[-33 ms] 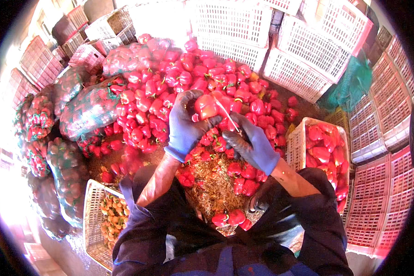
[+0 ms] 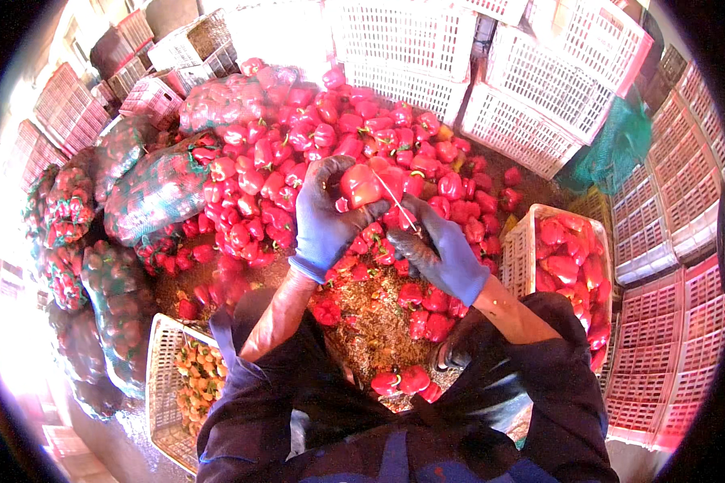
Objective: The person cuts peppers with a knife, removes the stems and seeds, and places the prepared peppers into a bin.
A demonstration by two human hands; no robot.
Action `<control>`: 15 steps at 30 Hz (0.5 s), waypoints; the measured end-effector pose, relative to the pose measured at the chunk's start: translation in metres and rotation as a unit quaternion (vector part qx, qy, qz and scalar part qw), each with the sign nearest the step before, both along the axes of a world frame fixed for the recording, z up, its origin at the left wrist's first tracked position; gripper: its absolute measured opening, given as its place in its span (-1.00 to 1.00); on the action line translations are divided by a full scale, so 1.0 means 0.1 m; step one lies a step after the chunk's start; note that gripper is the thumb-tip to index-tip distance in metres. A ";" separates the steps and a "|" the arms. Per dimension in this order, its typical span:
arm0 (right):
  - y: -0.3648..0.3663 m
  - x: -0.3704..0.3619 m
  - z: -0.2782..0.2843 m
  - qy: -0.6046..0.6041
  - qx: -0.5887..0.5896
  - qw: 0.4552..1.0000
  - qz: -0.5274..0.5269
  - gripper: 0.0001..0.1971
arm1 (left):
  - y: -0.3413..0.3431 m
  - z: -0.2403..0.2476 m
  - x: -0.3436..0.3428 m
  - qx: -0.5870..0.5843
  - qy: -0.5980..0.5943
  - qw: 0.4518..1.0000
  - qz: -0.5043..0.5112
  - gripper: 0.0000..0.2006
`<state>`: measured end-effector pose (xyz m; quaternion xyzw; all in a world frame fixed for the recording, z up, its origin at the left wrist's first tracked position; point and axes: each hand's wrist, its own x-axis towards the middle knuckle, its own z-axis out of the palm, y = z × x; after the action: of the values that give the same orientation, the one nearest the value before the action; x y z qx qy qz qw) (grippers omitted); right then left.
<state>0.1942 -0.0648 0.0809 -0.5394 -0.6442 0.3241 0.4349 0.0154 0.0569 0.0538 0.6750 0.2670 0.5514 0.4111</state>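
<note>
In blue gloves with dark, stained fingers, both my hands are raised over a heap of red bell peppers (image 2: pixel 314 133). My left hand (image 2: pixel 324 217) is closed around one red bell pepper (image 2: pixel 360 187), thumb and fingers on either side of it. A thin-bladed knife (image 2: pixel 394 198) is gripped in my right hand (image 2: pixel 439 253), its narrow blade slanting up and left beside the held pepper. The fingers hide most of the knife's handle. Whether the blade touches the pepper I cannot tell.
A crate of red peppers (image 2: pixel 519 259) stands at my right, and a crate of cut-off stem pieces (image 2: pixel 159 378) at my left. Filled mesh sacks (image 2: pixel 157 189) lie on the left. White crates (image 2: pixel 532 80) are stacked behind the heap. Scraps (image 2: pixel 374 322) cover the floor between my feet.
The knife blade has turned slightly and shows thinner now, with a small shift of my right hand. My left hand and its pepper have hardly moved.
</note>
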 end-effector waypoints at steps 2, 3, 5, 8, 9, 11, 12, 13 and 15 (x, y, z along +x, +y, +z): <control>0.00 -0.05 -0.03 0.026 -0.013 1.000 -0.002 -0.39 | -0.02 0.00 0.01 -0.022 -0.035 0.999 -0.018 -0.36; 0.01 -0.07 -0.04 0.037 -0.019 0.999 -0.001 -0.38 | -0.02 0.01 0.02 -0.032 -0.053 0.998 -0.025 -0.37; 0.02 -0.10 -0.12 0.015 -0.036 0.999 -0.009 -0.38 | -0.03 -0.07 0.06 -0.071 -0.130 0.989 -0.027 -0.45; 0.08 -0.11 -0.53 -0.054 0.084 0.995 -0.013 -0.39 | 0.07 -0.08 -0.06 -0.211 -0.261 0.939 -0.073 -0.65; 0.08 -0.15 -0.57 -0.082 0.148 0.985 -0.011 -0.39 | 0.15 -0.06 -0.13 -0.221 -0.299 0.925 -0.074 -0.68; 0.02 -0.10 -0.58 -0.016 0.068 0.997 -0.028 -0.48 | 0.25 -0.01 -0.30 -0.256 -0.284 0.918 -0.103 -0.60; 0.01 -0.07 -0.47 0.028 0.035 0.999 -0.031 -0.51 | 0.23 0.00 -0.32 -0.272 -0.290 0.913 -0.092 -0.60; -0.01 -0.03 -0.35 0.067 -0.001 0.997 -0.039 -0.54 | 0.19 -0.02 -0.30 -0.292 -0.298 0.905 -0.085 -0.59; 0.00 0.04 -0.16 0.112 -0.018 0.990 -0.086 -0.65 | 0.11 -0.07 -0.29 -0.252 -0.220 0.935 -0.119 -0.57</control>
<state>0.1981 -0.0645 0.0645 -0.5606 -0.5368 0.3556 0.5206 -0.0137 0.0680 0.0465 0.4383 0.2178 0.5480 0.6784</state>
